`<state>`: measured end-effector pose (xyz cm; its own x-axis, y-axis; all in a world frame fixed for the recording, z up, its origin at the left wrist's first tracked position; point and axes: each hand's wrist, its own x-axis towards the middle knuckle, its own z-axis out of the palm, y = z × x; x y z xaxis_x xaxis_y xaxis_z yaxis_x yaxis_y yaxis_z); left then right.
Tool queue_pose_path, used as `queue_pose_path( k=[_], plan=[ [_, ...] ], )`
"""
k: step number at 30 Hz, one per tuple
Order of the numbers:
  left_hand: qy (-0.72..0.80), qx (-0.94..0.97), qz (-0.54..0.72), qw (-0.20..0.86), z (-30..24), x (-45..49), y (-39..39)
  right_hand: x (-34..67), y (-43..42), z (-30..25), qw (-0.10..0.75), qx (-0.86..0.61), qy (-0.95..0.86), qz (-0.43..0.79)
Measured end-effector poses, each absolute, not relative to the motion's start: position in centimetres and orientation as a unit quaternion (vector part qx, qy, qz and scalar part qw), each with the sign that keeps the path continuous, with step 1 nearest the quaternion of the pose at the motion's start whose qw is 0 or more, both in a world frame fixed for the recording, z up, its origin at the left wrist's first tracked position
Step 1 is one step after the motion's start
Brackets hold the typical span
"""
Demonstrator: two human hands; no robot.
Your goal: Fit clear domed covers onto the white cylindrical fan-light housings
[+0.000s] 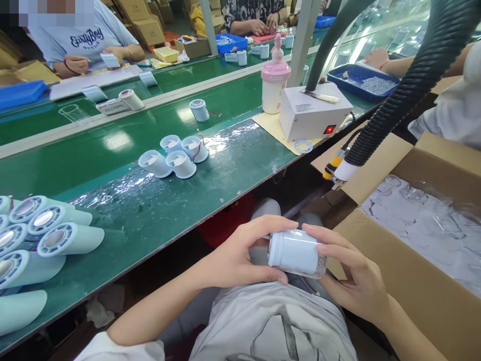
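A pale blue plastic cylinder (295, 250) with a clear plastic cover around it lies sideways between my two hands, above my lap. My left hand (246, 253) grips its ringed end, thumb below and fingers above. On the clear end, my right hand (353, 271) holds the cover with its fingers on top and thumb beneath. Thin dark red wires hang below the cylinder. On the bench ahead stands a group of several pale blue cups (180, 164) with white pieces inside and wires coming out.
More blue cylinders (71, 239) are stacked at the bench's left. A cardboard box (398, 250) of clear covers stands right, below a black hose (394, 110). A white box with a red switch (311, 113) and a pink-lidded bottle (275, 82) stand ahead. Co-workers sit across the green belt (150, 120).
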<state>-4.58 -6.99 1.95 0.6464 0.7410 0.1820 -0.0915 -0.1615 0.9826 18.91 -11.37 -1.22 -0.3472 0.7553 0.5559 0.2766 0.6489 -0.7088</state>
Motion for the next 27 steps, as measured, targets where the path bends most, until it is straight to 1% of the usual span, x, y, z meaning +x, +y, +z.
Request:
queue_pose_path(
  k=[5,7,10,14,16,18,21,24,27],
  plan=[
    [0.264,0.668,0.328,0.613,2.0,-4.6,-7.0,19.0,-11.5,-1.7,0.465,-0.345,-0.762,0.291],
    [0.276,0.666,0.306,0.621,2.1,-4.6,-6.9,19.0,-11.5,-1.7,0.464,-0.34,-0.751,0.325],
    [0.268,0.674,0.276,0.631,2.0,-4.7,-6.7,18.9,-11.7,-1.7,0.453,-0.344,-0.692,0.444],
    [0.252,0.718,0.266,0.592,2.0,-5.0,-6.4,18.7,-11.9,-1.5,0.433,-0.372,-0.504,0.648],
    [0.248,0.722,0.259,0.591,2.0,-5.1,-6.5,18.4,-12.0,-1.2,0.43,-0.379,-0.433,0.695],
    [0.254,0.697,0.242,0.625,1.9,-5.2,-6.6,18.2,-12.1,-0.9,0.428,-0.397,-0.404,0.704],
    [0.259,0.655,0.232,0.671,1.6,-5.3,-6.7,18.1,-12.3,-0.6,0.414,-0.447,-0.402,0.684],
    [0.246,0.674,0.251,0.65,0.8,-5.3,-6.7,17.9,-12.5,-0.6,0.39,-0.485,-0.408,0.668],
    [0.225,0.695,0.26,0.631,-0.4,-5.2,-7.0,17.6,-12.8,-1.0,0.393,-0.493,-0.413,0.657]
  ],
)
